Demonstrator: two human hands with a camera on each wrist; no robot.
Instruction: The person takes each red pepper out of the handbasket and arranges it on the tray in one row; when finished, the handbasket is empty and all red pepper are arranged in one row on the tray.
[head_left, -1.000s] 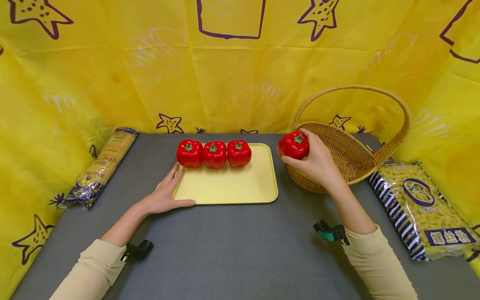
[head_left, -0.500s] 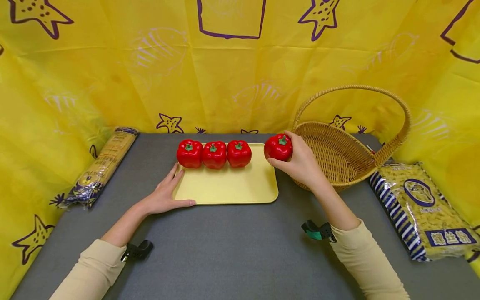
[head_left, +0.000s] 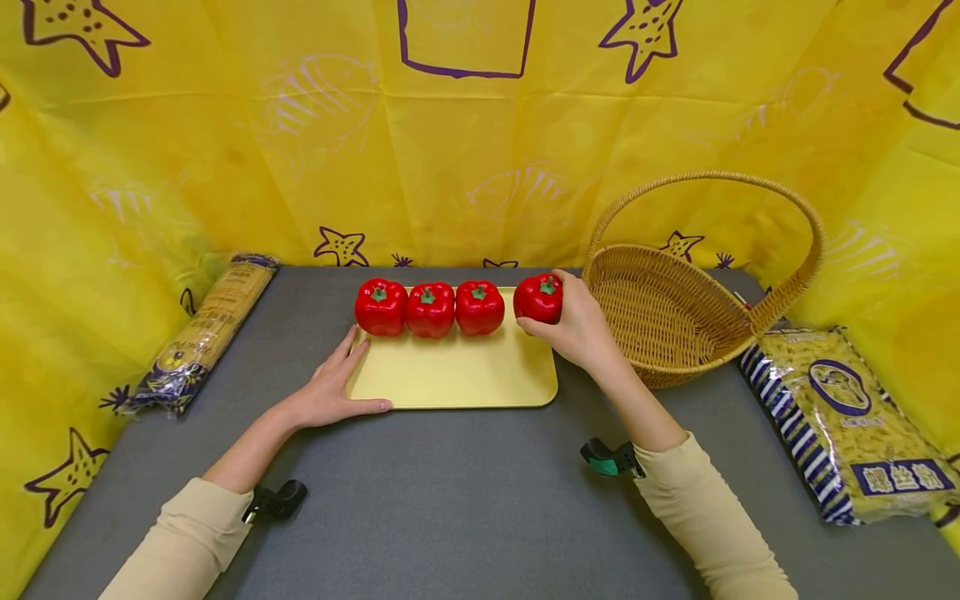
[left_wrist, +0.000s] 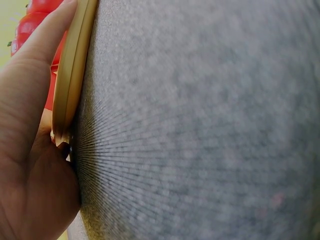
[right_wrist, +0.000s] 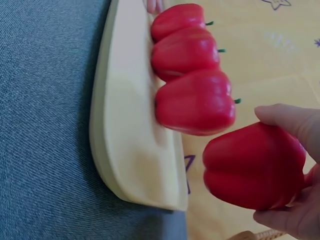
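Observation:
Three red bell peppers (head_left: 430, 310) with green stems stand in a row along the back of a pale yellow tray (head_left: 457, 375). My right hand (head_left: 581, 329) grips a fourth-looking, similar red bell pepper (head_left: 537, 298) at the tray's back right. In the right wrist view this held pepper (right_wrist: 252, 167) is raised off the tray, with a gap to the row. At the tray's left front corner rests my left hand (head_left: 327, 396), fingers spread along the left side and thumb at the front edge. The left wrist view shows the thumb (left_wrist: 37, 55) lying against the tray rim (left_wrist: 75, 65).
A wicker basket (head_left: 660, 312) with a tall handle stands just right of the tray. Beyond it lies a bag of yellow pasta (head_left: 855, 417). A long packet of noodles (head_left: 206, 333) lies at the left. Patterned yellow cloth (head_left: 450, 167) hangs behind the grey table (head_left: 450, 508).
My right hand has carried its bell pepper leftward, from in front of the basket to over the tray's back right. The left hand and the three peppers in the row stay put.

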